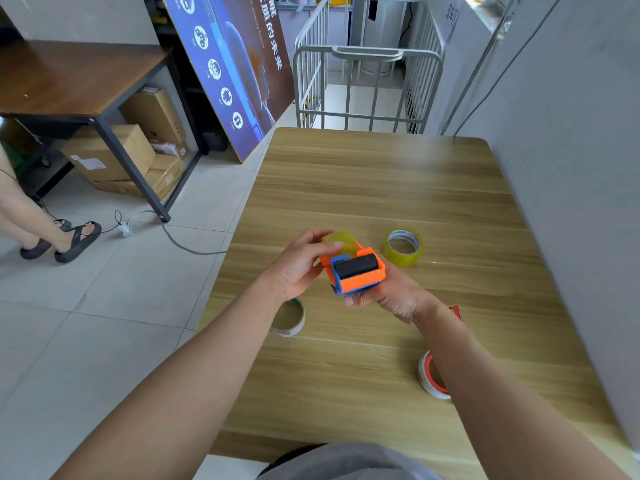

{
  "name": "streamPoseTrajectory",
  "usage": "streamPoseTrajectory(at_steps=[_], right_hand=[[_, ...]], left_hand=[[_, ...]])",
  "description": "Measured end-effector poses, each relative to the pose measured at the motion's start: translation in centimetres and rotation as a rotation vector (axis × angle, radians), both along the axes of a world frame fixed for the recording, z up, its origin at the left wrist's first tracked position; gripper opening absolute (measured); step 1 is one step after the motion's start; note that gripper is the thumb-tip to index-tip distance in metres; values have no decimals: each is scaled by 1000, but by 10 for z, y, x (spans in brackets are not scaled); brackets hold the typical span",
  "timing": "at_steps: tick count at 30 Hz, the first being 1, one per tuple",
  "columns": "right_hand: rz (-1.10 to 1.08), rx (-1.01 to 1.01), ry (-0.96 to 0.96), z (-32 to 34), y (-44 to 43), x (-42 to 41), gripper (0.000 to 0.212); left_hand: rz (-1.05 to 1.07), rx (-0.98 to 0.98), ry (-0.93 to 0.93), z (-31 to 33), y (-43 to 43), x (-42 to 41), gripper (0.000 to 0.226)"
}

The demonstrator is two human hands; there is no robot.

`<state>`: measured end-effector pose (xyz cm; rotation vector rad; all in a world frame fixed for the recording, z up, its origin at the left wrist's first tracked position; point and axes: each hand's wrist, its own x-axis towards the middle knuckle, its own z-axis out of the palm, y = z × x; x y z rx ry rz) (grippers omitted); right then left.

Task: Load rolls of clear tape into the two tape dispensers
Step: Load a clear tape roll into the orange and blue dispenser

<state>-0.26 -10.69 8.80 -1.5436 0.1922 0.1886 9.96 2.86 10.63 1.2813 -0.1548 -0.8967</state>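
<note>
Evidently first dispenser [355,268] gripped underneath by right hand [388,299]; roll [341,241] pressed in by left hand [298,268]; spare roll [402,246] unloaded; second dispenser unseen.

this looks like a storeroom or back office used for packing. sealed cardboard boxes [104,152] are stacked under a dark wooden desk [69,77], a large printed display board [232,71] leans against the wall, and a metal cage trolley [367,88] stands on the pale tiled floor [104,289]. a light wood-grain table [381,188] holds rolls of clear packing tape [403,245].
</note>
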Motion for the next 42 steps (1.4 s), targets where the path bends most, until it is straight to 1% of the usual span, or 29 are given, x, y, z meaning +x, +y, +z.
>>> streamPoseTrajectory(at_steps=[3,7,9,10,12,14,17,19,21,23,26,30,33,36,38,42], right_hand=[[-24,-22,3,-2,0,0,54],[-37,-74,9,-3,-1,-1,54],[-20,-119,-1,-3,1,0,53],[-13,-124,-7,-3,2,0,53],[-6,-134,-16,-3,4,1,53],[4,-167,-16,-4,6,1,48],[21,-190,2,-4,7,0,41],[24,-182,5,-3,8,1,38],[38,-194,4,0,9,2,36],[64,-247,-2,2,11,2,37],[80,-270,11,4,13,1,41],[73,-291,10,4,15,0,44],[47,-357,25,3,14,2,49],[23,-373,42,0,13,3,50],[16,-380,42,-1,12,2,49],[-19,-419,25,-5,15,-3,29]], left_hand=[[-46,27,-114,3,1,0,40],[27,-23,-74,5,5,7,21],[85,41,-77,3,5,11,24],[81,94,-93,3,4,12,26],[9,190,-160,3,3,13,25],[-26,252,-249,3,4,16,25],[-3,287,-355,-1,6,20,26],[21,284,-378,-3,6,21,25],[26,306,-368,-5,5,24,27],[-24,325,-315,-4,5,26,25],[-86,253,-204,-1,8,30,28],[-128,237,-190,0,11,33,27],[-123,291,-272,-1,11,30,25],[-102,346,-434,-1,13,25,30],[-88,339,-488,-1,13,21,33],[-62,336,-578,-1,12,18,42]])
